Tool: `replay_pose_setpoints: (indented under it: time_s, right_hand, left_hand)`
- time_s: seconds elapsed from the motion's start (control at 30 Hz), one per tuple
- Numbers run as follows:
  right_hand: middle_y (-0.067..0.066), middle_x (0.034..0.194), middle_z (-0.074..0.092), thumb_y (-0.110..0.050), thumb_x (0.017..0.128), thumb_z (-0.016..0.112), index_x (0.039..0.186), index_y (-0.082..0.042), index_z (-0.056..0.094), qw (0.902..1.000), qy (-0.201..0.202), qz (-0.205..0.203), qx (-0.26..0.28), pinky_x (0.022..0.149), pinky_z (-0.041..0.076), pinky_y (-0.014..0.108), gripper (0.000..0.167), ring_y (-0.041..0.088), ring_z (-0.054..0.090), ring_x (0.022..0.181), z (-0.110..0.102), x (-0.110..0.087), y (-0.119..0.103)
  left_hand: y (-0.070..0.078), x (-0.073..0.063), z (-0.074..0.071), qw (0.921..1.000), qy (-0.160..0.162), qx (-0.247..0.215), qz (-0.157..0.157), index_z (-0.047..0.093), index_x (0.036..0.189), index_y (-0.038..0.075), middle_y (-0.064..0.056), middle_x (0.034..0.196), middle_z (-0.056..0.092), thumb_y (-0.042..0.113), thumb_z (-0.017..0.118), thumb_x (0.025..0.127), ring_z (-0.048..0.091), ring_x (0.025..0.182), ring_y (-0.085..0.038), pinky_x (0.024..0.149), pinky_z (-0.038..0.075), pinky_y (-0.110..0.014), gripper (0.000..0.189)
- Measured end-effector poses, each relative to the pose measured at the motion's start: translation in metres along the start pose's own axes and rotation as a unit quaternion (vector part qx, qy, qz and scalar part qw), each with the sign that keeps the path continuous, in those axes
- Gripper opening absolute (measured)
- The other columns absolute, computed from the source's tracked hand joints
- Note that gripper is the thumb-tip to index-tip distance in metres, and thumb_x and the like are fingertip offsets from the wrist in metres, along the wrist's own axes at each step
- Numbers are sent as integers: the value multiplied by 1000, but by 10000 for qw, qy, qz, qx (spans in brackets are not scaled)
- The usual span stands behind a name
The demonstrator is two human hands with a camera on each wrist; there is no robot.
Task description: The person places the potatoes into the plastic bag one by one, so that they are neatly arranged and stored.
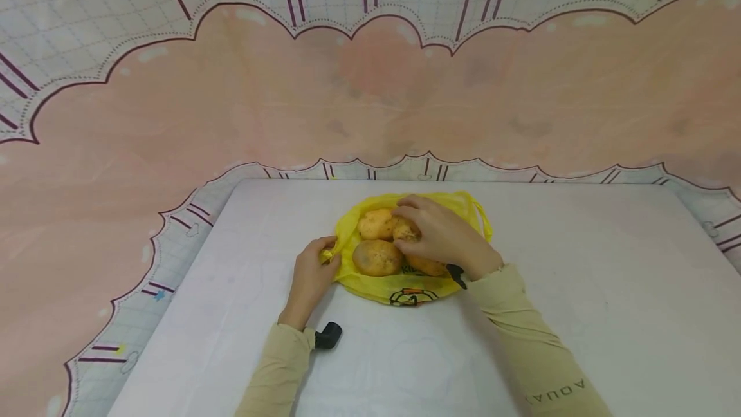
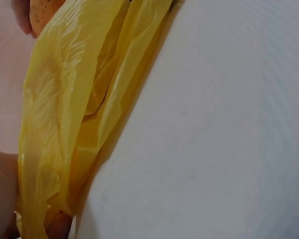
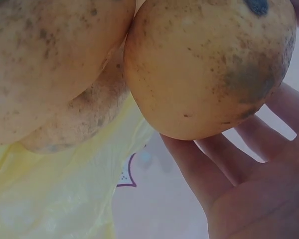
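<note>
A yellow plastic bag point(image 1: 370, 287) lies on the table with several potatoes on it. My left hand point(image 1: 310, 278) pinches the gathered left edge of the bag; in the left wrist view the yellow plastic point(image 2: 60, 94) runs up from the fingers. Over the potatoes, my right hand point(image 1: 442, 231) grips one potato point(image 1: 406, 230), its fingers curled round the far side. In the right wrist view that potato point(image 3: 204, 69) shows dark blemishes and rests against the fingers. Beside it are an upper-left potato point(image 1: 375, 224), a lower-left potato point(image 1: 377, 258) and another potato point(image 1: 427, 266) partly under my right hand.
The white table point(image 1: 579, 314) stretches out around the bag. Behind it hangs a pink and white patterned cloth point(image 1: 370, 95). A yellow bag handle point(image 1: 483, 219) loops out at the right. A small black device point(image 1: 329, 336) sits at the left wrist.
</note>
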State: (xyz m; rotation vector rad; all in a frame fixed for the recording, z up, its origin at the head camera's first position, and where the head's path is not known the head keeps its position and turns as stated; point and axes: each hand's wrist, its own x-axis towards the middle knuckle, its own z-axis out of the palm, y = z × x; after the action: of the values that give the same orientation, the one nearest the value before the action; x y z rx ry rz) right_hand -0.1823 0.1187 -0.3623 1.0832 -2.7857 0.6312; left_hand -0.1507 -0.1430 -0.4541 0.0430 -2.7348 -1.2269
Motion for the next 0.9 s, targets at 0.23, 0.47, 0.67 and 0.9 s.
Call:
replay_pose_setpoints:
  time_s: [0.23, 0.47, 0.67, 0.9]
  right_hand:
    - [16, 130, 61, -31, 89, 70, 126, -1, 65, 9997, 124, -132, -138, 108, 45, 44, 48, 32, 57, 123, 5, 5, 0]
    - [16, 131, 61, -31, 90, 69, 126, -3, 66, 9999, 51, -32, -151, 107, 45, 44, 45, 32, 57, 124, 8, 5, -3]
    - [15, 130, 61, -35, 90, 71, 125, -3, 66, 9998, 91, -9, -193, 107, 45, 44, 47, 31, 56, 124, 8, 6, -4]
    - [14, 131, 61, -37, 90, 71, 126, -4, 66, 9996, -8, 8, -292, 107, 45, 43, 50, 30, 57, 123, 9, 4, -6]
  left_hand:
    - [1, 0, -1, 10000, 46, -50, 22, 63, 128, 0, -15, 119, 66, 7, 68, 90, 59, 115, -30, 99, 49, -45, 39]
    - [1, 0, -2, 10000, -19, -3, 0, 62, 129, 0, -15, 119, 66, 7, 67, 91, 59, 114, -30, 98, 49, -44, 39]
    - [2, 0, -1, 10000, -45, -29, -25, 62, 129, 1, -15, 121, 66, 7, 67, 91, 59, 114, -30, 98, 49, -44, 39]
    - [0, 1, -1, 10000, -64, -24, -35, 62, 130, 0, -16, 121, 65, 8, 67, 91, 59, 116, -31, 100, 48, -45, 40]
